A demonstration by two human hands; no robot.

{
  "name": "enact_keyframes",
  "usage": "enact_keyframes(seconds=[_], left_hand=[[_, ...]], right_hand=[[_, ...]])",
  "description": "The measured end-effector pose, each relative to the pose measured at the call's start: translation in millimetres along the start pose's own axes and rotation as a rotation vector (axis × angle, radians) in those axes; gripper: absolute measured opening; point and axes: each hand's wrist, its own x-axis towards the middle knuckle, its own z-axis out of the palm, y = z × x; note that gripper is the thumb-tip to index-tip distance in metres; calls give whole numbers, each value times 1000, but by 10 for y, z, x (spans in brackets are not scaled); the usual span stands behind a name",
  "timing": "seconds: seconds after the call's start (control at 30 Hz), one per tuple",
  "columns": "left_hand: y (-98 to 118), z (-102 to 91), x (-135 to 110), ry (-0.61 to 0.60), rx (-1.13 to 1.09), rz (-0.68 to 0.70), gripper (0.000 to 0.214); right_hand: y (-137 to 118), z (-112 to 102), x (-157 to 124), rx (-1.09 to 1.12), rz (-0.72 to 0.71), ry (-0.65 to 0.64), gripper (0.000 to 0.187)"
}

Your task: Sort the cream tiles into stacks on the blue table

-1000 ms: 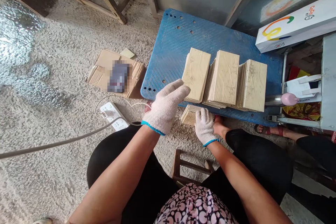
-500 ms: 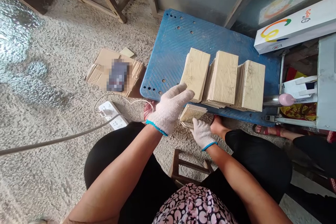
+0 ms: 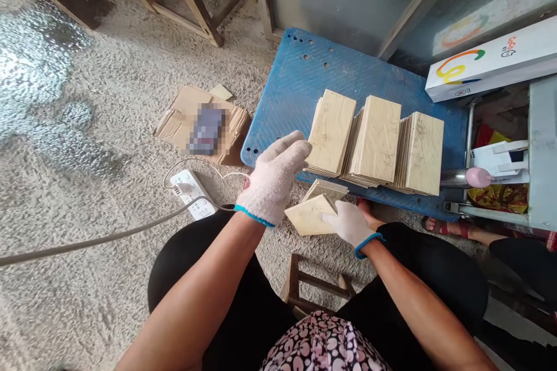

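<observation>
Both my hands wear white knit gloves with blue cuffs. A thin pale wooden board (image 3: pixel 308 215) is pinched along its right side by my right hand (image 3: pixel 350 223), tilted above the floor. Behind that board, lower than the blue platform, lies a small pile of similar boards (image 3: pixel 326 188), partly covered. My left hand (image 3: pixel 281 177) has its fingers stretched out near the lower left corner of the left stack (image 3: pixel 333 132); nothing shows in it. To the right of that stack stand a middle stack (image 3: pixel 378 138) and a right stack (image 3: pixel 423 153), their layers slanting.
The stacks rest on a blue plastic platform (image 3: pixel 282 98). A flattened cardboard box (image 3: pixel 187 101) carries a blurred dark object. Beside it lies a power strip (image 3: pixel 194 191) with a cable. A pink-capped bottle (image 3: pixel 478 177), a white box (image 3: pixel 487 61) and a low wooden stool (image 3: pixel 319 284) are close by.
My right hand has lifted a board off the low pile and drawn it toward me. My left hand has shifted slightly left, away from the left stack. The view has moved a little.
</observation>
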Motion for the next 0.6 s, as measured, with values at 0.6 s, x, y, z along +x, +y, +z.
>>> enact_keyframes(seconds=[0.6], left_hand=[[52, 220, 43, -49, -201, 42, 65]], right_hand=[[-245, -905, -6, 1612, 1, 395, 73]])
